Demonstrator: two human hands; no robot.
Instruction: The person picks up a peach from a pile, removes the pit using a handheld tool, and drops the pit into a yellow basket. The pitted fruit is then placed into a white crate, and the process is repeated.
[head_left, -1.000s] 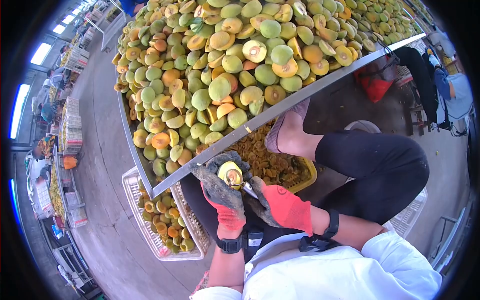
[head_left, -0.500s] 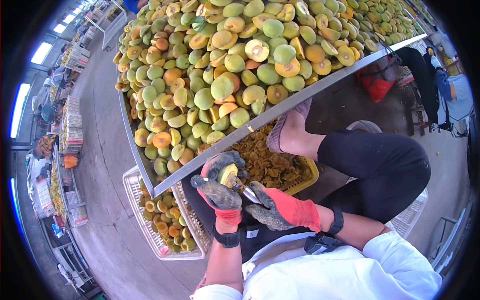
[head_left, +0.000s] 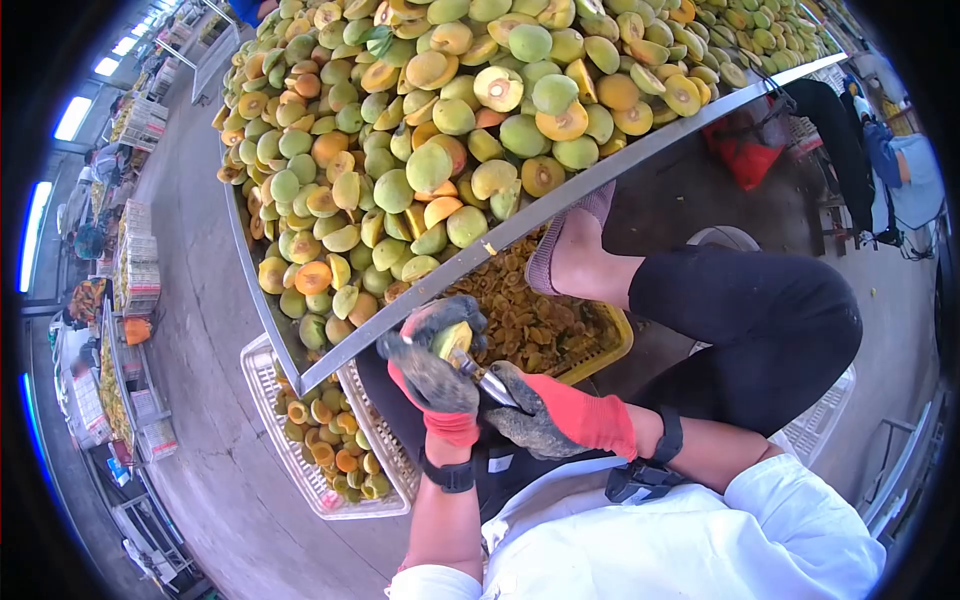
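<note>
My left hand [head_left: 432, 362], in a red glove with a grey, soiled palm, is closed around a peach half [head_left: 454, 340] with green skin and yellow flesh. In my right hand [head_left: 560, 410], gloved the same way, is a metal pitting tool [head_left: 495, 386]. Its shiny shaft points to the fruit, and its tip meets the cut face; the exact contact is blurred. Both hands are over my lap, just below the metal edge of a table [head_left: 470, 262]. A large heap of peaches [head_left: 400, 150], many halved, covers the tabletop.
Below the table corner stands a white crate [head_left: 300, 465] of hollowed peach halves. A yellow basket [head_left: 622, 340] behind my hands holds brown pits and scraps. A red bag [head_left: 745, 150] hangs under the table at right. Other people and stacked crates [head_left: 140, 260] are at far left.
The view has shifted slightly. The tool has turned a little at the peach half, and my left fingers have shifted around it. Both hands keep their hold.
</note>
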